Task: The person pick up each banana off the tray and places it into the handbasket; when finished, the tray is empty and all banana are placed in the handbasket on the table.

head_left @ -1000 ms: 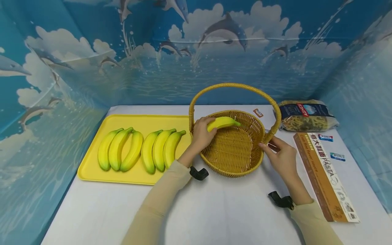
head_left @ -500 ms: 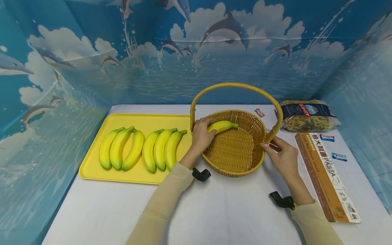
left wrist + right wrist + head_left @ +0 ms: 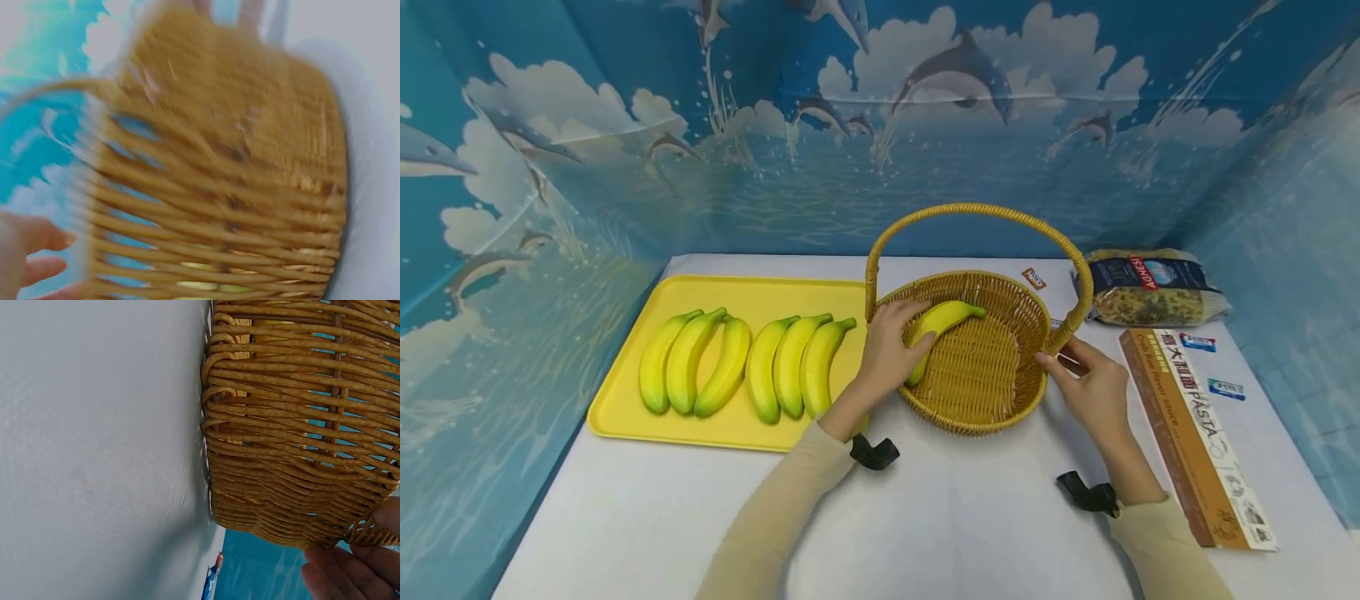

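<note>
A brown wicker basket [image 3: 977,375] with a tall arched handle stands on the table. Inside it, against the left wall, lies one yellow banana [image 3: 946,317], its tip toward the right. My left hand [image 3: 887,350] is over the basket's left rim beside the banana, fingers loose and apart; the hand covers part of the fruit. In the left wrist view the basket is blurred, and fingertips [image 3: 53,244] show near its rim. My right hand [image 3: 1090,383] grips the basket's right rim at the handle's foot, thumb inside and fingers outside, as the right wrist view shows with the woven wall [image 3: 294,437].
A yellow tray [image 3: 625,421] on the left holds two groups of bananas [image 3: 790,367]. On the right lie a bag of pasta [image 3: 1153,287], a long pasta box [image 3: 1195,442] and small wrapped packets [image 3: 1227,388]. A dolphin-print curtain [image 3: 760,183] encloses the table.
The banana has gone down into the basket and turned, and my left hand has let go of it, drawing back slightly toward me. My right hand stays on the rim.
</note>
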`<state>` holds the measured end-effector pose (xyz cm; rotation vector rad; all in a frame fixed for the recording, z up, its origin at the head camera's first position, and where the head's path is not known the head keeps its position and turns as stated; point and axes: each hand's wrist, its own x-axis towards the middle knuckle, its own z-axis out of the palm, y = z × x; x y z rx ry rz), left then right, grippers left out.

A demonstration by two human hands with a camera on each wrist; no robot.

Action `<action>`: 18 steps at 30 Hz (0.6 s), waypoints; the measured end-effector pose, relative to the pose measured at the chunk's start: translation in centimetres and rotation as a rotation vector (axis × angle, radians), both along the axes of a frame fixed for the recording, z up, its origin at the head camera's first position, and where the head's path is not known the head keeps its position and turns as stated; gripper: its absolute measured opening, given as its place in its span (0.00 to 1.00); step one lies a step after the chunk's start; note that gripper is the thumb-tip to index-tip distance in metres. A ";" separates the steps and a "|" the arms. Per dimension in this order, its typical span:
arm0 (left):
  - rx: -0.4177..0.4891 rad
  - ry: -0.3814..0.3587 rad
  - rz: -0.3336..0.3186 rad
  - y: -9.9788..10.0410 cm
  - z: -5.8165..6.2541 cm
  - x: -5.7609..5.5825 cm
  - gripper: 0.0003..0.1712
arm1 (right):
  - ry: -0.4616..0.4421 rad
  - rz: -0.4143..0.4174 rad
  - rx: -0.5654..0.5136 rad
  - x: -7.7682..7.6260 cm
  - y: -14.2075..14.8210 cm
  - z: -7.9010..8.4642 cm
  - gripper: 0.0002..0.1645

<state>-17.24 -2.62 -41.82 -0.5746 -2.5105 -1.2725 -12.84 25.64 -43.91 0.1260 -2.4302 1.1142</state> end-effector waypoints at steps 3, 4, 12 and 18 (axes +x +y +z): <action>0.032 0.015 -0.035 -2.2 0.9 2.4 0.24 | 0.001 0.004 -0.008 0.0 -0.2 0.0 0.22; 0.054 0.028 -0.031 -3.1 1.3 3.0 0.24 | 0.001 0.004 -0.010 0.0 -0.2 0.0 0.22; 0.210 0.121 0.290 -14.7 3.4 4.9 0.24 | -0.002 0.012 -0.010 0.1 -0.4 0.0 0.21; 0.271 0.079 0.667 -23.7 3.9 5.1 0.26 | -0.001 0.007 -0.015 0.0 -0.3 0.1 0.21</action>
